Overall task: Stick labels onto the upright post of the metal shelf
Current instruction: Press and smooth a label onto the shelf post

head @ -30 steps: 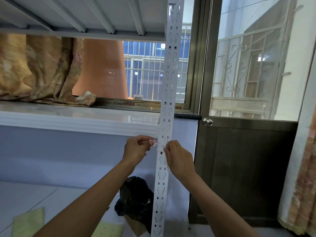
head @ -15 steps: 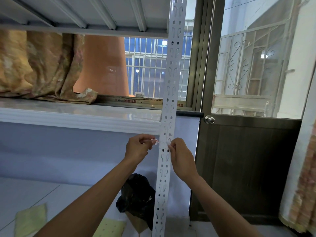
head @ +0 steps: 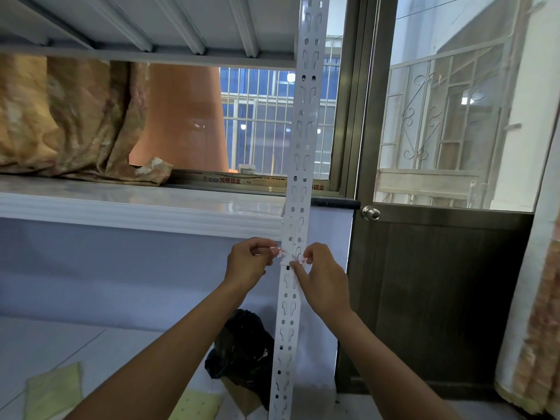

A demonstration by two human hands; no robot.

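Note:
A white perforated upright post (head: pixel 298 165) of the metal shelf runs from top to bottom in the middle of the view. A small white label with red marks (head: pixel 283 256) lies across the post at hand height. My left hand (head: pixel 247 263) pinches the label's left end just left of the post. My right hand (head: pixel 322 278) pinches its right end against the front of the post. Part of the label is hidden by my fingers.
A grey shelf deck (head: pixel 151 28) spans overhead on the left. Behind the post stands a white ledge (head: pixel 121 207) with a draped curtain (head: pixel 69 116). A dark door with a knob (head: pixel 370 213) is on the right. A black bag (head: pixel 242 350) and yellow cloths (head: pixel 53 389) lie on the floor.
The view shifted slightly. My right hand has moved its fingertips onto the label's right end at the post; my left hand keeps its pinch at the same height.

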